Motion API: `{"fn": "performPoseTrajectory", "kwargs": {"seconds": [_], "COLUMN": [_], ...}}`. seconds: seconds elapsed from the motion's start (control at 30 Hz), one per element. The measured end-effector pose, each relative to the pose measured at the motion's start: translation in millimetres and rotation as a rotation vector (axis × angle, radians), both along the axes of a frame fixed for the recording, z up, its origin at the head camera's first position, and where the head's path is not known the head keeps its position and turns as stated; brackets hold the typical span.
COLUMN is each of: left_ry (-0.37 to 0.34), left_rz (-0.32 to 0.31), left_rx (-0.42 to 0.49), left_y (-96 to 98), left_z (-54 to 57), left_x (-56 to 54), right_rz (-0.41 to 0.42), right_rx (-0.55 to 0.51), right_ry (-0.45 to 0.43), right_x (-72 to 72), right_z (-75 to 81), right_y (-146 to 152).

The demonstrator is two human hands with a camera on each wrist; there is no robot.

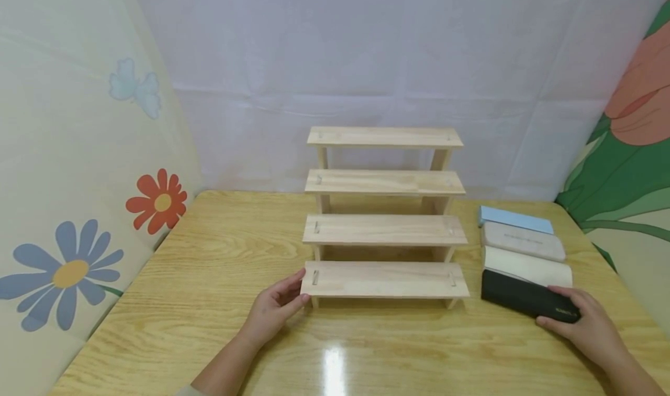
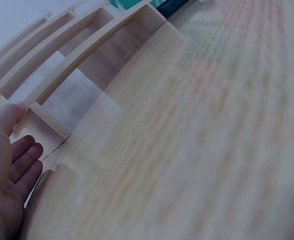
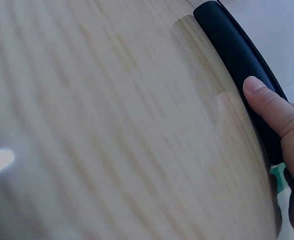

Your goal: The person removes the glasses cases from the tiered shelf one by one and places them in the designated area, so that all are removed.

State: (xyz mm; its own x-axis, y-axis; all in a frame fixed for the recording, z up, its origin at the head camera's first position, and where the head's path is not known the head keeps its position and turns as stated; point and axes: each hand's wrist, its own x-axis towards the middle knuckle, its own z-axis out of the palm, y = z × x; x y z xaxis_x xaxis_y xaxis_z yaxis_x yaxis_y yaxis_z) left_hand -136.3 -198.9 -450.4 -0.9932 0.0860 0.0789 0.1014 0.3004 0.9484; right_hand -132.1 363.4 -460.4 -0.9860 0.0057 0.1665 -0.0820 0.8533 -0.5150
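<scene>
A four-step light wooden display stand point(image 1: 384, 229) stands in the middle of the table. My left hand point(image 1: 274, 307) touches the left end of its lowest step with thumb and index finger. In the left wrist view, the left thumb point(image 2: 7, 117) meets the plank's end and the other fingers hang loosely below. My right hand point(image 1: 588, 323) grips the right end of a black glasses case point(image 1: 523, 294) with small lettering. In the right wrist view, the thumb lies along the front of the case; the other fingers are mostly hidden.
Behind the black case lie a white case point(image 1: 528, 265), a grey case point(image 1: 523, 242) and a light blue case point(image 1: 515, 218), in a row right of the stand. A white cloth point(image 1: 366, 47) hangs behind the wood-grain table point(image 1: 225, 239). Flower-printed panels point(image 1: 57, 152) flank both sides.
</scene>
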Motion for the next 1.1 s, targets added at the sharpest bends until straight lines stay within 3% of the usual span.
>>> {"fn": "performPoseTrajectory", "kwargs": {"seconds": [0.2,0.5,1.1], "left_ry": [0.079,-0.021,-0.007], "left_rz": [-0.015,0.004,0.004], "left_rx": [-0.002,-0.007,-0.011], "left_y": [-0.1,-0.1,-0.7], "left_z": [-1.5,0.6,-2.6], "left_x": [0.8,-1.1,-1.7], "right_rz": [-0.018,-0.042,-0.107], "right_rx": [-0.001,0.013,0.004], "right_ry": [-0.035,-0.047,-0.145], "right_x": [-1.1,-1.4,-5.2], "right_z": [0.5,2.4,7.0], "right_y": [0.8,-0.1,0.0]}}
